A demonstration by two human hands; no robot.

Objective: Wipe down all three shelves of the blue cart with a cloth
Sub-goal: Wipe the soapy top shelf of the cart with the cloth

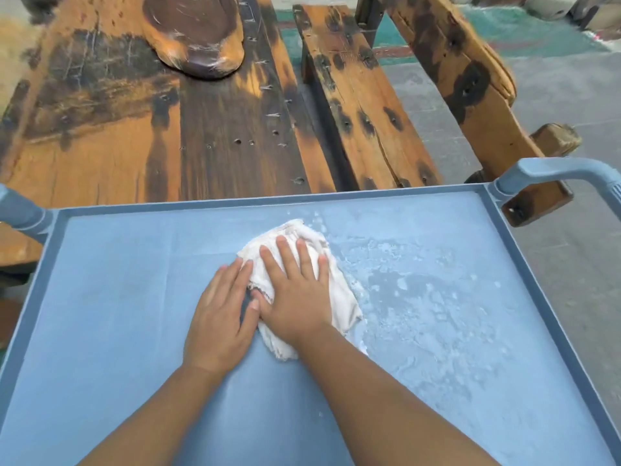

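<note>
1. The right hand lies flat, fingers spread, pressing down on a crumpled white cloth; it grips nothing.
2. The left hand rests palm-down just beside it, fingers loose, its fingertips touching the cloth's edge.
3. The cloth sits near the middle of the blue cart's top shelf.
4. Whitish wet smears cover the shelf to the right.
5. Beyond the cart stands a worn wooden table and a bench.

Right hand presses flat on white cloth, top shelf centre; left hand touches at 9 o'clock.
</note>
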